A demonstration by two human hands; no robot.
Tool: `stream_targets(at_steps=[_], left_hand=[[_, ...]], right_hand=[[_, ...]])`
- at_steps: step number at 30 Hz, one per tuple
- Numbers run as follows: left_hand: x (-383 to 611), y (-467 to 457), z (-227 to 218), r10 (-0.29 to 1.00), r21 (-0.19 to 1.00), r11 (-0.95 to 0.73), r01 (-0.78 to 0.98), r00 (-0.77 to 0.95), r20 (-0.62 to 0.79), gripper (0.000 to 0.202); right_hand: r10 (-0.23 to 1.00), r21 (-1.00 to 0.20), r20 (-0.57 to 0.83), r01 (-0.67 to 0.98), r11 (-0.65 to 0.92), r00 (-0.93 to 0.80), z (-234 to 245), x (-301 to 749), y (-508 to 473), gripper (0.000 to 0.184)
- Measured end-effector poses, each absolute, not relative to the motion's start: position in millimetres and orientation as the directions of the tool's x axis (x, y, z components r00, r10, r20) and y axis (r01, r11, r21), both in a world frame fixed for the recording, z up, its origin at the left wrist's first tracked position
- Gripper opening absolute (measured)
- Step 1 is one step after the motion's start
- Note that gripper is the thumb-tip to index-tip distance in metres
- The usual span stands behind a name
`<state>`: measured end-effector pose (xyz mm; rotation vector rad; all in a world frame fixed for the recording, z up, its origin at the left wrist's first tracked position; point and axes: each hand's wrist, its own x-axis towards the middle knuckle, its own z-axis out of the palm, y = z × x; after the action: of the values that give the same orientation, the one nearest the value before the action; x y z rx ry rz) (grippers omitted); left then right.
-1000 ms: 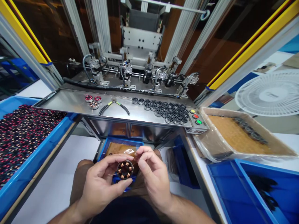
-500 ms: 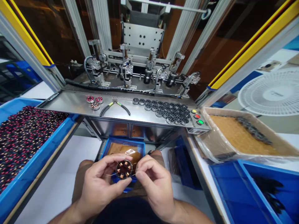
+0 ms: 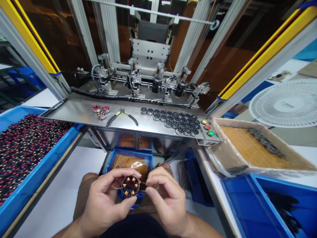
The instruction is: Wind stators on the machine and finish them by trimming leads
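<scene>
My left hand point(image 3: 104, 201) grips a small round stator wound with copper coils point(image 3: 130, 186) between thumb and fingers, held over my lap. My right hand point(image 3: 164, 198) is closed in a pinch just to the stator's right, on a thin copper wire end that runs from it. Below the hands sits a small blue bin point(image 3: 116, 158) with brown paper inside.
A steel shelf point(image 3: 74, 112) carries three wound stators point(image 3: 101, 110), pliers point(image 3: 121, 116), several bare black stators point(image 3: 178, 120) and three push buttons point(image 3: 207, 128). Blue crate of wound stators point(image 3: 27, 145) at left. Cardboard tray point(image 3: 252, 145), blue crates point(image 3: 272, 205) and a fan point(image 3: 287, 104) at right.
The right hand slid from over the stator to its right side, pinching the wire. The stator turned a little in my left hand. The view shifted slightly.
</scene>
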<state>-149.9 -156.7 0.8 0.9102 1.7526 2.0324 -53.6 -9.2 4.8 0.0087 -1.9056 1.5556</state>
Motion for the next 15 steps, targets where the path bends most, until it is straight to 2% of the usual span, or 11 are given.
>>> stream_targets(at_steps=[6,15], left_hand=[[-151,-158,6,0.619,0.958,-0.238,0.162,-0.734,0.278,0.044],[-143,-153,0,0.493,0.909,-0.197,0.368,-0.764,0.416,0.049]], right_hand=[[0.334,-0.809,0.578,-0.469,0.354,-0.745,9,-58,-8,0.020],[0.456,-0.798,0.602,-0.509,0.322,-0.655,5,-53,-30,0.023]])
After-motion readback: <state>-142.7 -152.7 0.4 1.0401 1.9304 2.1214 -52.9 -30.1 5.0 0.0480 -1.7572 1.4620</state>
